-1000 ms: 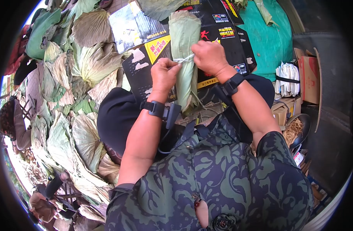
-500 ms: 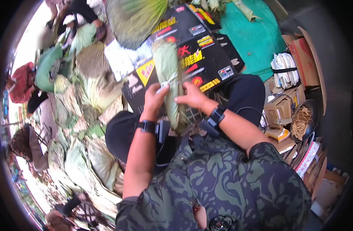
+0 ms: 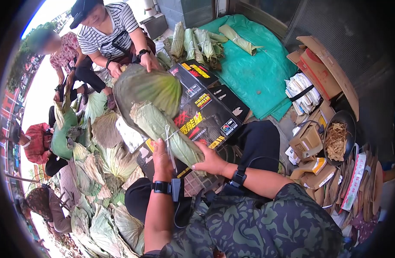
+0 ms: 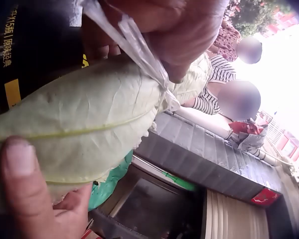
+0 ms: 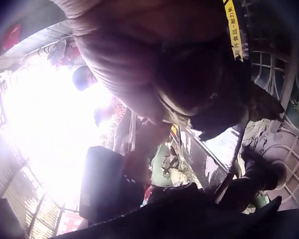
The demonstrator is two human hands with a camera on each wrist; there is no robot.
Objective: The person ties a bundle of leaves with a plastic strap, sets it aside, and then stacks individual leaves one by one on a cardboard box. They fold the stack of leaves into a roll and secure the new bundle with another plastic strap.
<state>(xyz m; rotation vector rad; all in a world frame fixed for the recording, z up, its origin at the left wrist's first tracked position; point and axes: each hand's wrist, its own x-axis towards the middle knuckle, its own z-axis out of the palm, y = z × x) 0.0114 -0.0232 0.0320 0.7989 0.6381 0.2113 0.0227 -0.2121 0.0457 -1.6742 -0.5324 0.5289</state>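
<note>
"How does the grip look?"

"From my remote feed, the right hand pinches the near end of the leaf bundle, thumb on top, fingers underneath. The left hand holds its side, close to the white string."

"And where's the bundle?"

"I see it slanting above the black cardboard, its far end overlapping the big leaf in my head view. A person in a striped shirt holds that leaf."
</note>
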